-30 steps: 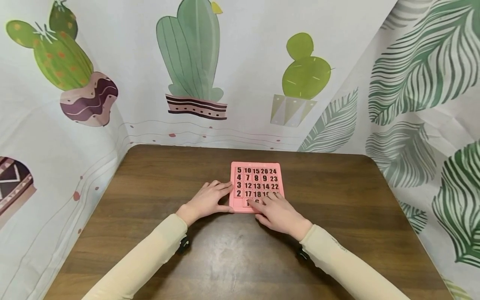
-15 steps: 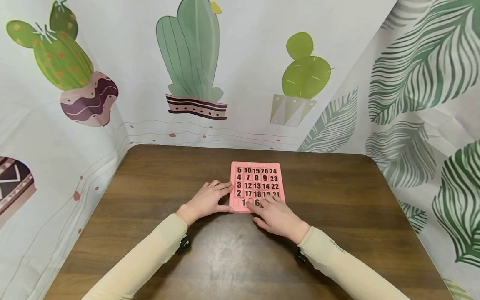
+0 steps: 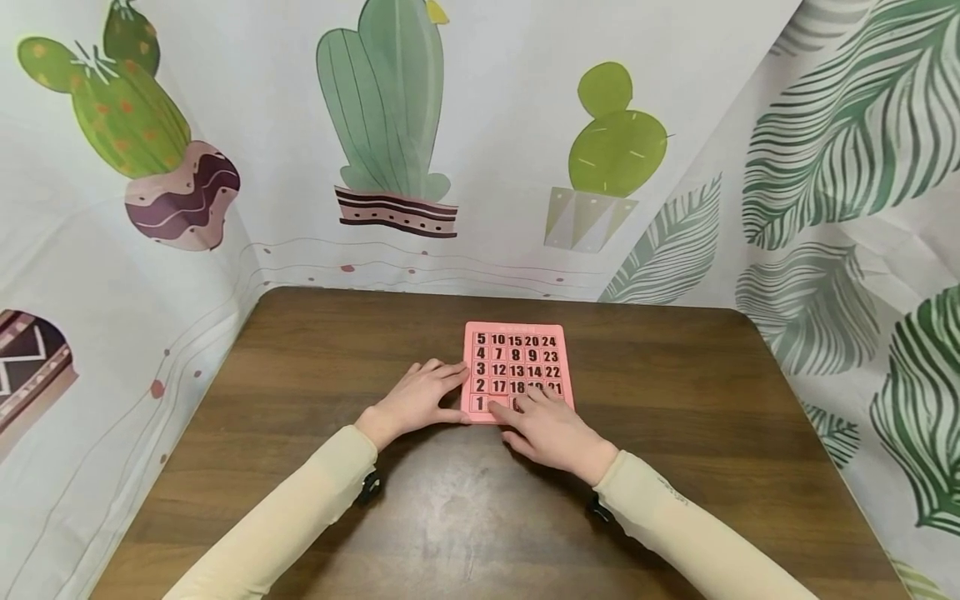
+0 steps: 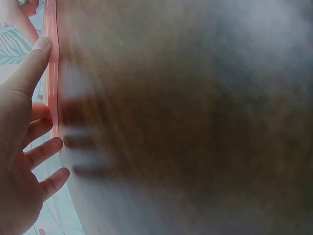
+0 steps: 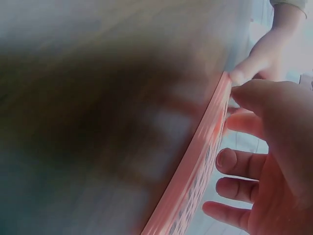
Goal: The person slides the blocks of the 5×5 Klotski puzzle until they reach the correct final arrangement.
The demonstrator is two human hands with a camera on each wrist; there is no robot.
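A pink number slide puzzle (image 3: 517, 327) lies flat on the table, its square tiles marked with black numerals. At its left edge is my left hand (image 3: 418, 398), fingers extended against the side and thumb at the near left corner. My right hand (image 3: 551, 432) reaches over the near right part, its index fingertip just right of the 1 tile (image 3: 480, 403) in the bottom row. That hand hides several tiles at the lower right. In the right wrist view the other right fingers (image 5: 239, 164) are spread loosely beside the puzzle's edge (image 5: 195, 147).
The brown wooden table (image 3: 675, 483) extends around the puzzle on all sides. Behind it and at both sides hangs a white cloth (image 3: 510, 125) printed with cacti and leaves. Dark wrist devices (image 3: 367, 487) sit beneath both light sleeves (image 3: 300, 508).
The 1 tile has slid left into the bottom left corner, and the gap now lies to its right. My right hand has shifted slightly left; my left hand holds its place.
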